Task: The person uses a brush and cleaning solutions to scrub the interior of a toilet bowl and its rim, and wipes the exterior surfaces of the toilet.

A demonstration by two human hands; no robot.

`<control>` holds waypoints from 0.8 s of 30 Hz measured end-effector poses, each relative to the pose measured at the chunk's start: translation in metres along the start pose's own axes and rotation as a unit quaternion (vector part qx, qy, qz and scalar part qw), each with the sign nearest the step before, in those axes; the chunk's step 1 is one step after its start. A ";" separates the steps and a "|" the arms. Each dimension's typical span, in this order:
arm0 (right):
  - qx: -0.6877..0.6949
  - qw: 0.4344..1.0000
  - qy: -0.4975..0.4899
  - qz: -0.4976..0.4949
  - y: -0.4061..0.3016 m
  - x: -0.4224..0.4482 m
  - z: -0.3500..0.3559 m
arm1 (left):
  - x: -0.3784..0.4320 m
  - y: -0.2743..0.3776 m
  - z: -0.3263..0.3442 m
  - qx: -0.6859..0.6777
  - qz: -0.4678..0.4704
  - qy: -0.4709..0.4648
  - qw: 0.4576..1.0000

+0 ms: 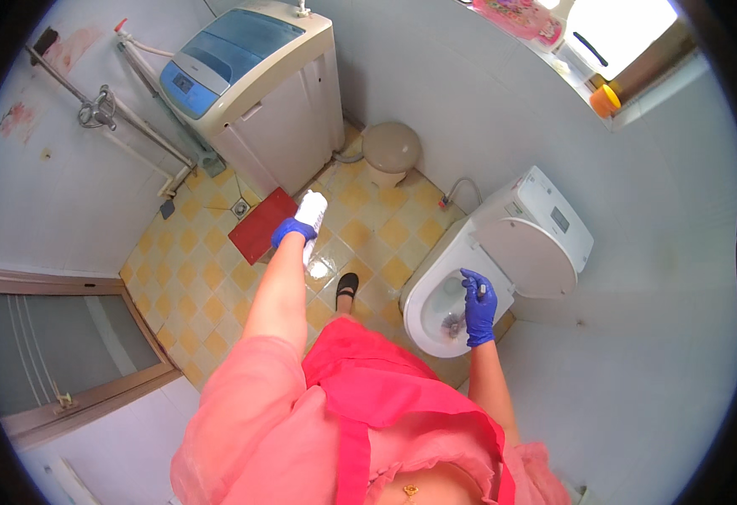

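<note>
In a blue rubber glove, my left hand (294, 232) grips a white bottle (311, 211) with dark writing, held out over the tiled floor. My right hand (480, 306), gloved the same way, is closed around the handle of a toilet brush. The brush's bristle head (452, 324) rests low inside the bowl of a white toilet (414, 315), on its near side. The toilet's lid (529, 255) is raised against the cistern. Most of the brush handle is hidden by my right hand.
A washing machine (280, 120) stands against the far wall, with a red board or low stool (261, 224) before it. Beside it is a lidded bin (391, 148). Pipes (147, 132) run along the left wall. An orange container (604, 101) sits on the window ledge.
</note>
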State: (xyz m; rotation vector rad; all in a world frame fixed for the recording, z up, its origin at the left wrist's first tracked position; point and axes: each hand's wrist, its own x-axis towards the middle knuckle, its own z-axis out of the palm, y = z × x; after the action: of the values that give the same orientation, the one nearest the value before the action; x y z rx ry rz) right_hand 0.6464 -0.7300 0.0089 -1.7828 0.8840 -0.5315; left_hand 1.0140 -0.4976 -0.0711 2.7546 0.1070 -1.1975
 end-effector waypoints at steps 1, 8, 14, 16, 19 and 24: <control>0.003 1.000 0.013 -0.004 -0.002 0.009 0.006 | 0.020 0.004 -0.009 0.012 -0.010 -0.017 1.000; 0.013 0.998 0.058 0.021 -0.029 0.057 0.044 | 0.074 0.040 -0.044 0.016 -0.030 -0.085 0.996; 0.037 0.993 0.097 0.053 -0.051 0.084 0.061 | 0.057 0.067 -0.080 0.074 0.013 -0.110 0.991; 0.028 0.993 0.091 0.068 -0.058 0.090 0.065 | 0.058 0.068 -0.088 -0.007 -0.029 -0.122 0.992; 0.004 0.994 0.103 0.029 -0.063 0.091 0.070 | 0.124 0.033 -0.060 0.033 -0.058 -0.114 0.991; 0.012 0.992 0.108 0.057 -0.050 0.083 0.059 | 0.114 0.012 -0.037 -0.018 -0.040 -0.080 0.996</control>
State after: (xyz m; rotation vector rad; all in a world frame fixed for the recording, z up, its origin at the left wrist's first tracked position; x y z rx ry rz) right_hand 0.7566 -0.7492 0.0294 -1.6628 1.1182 -0.6660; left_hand 1.1198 -0.5030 -0.1283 2.6352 0.2218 -1.4164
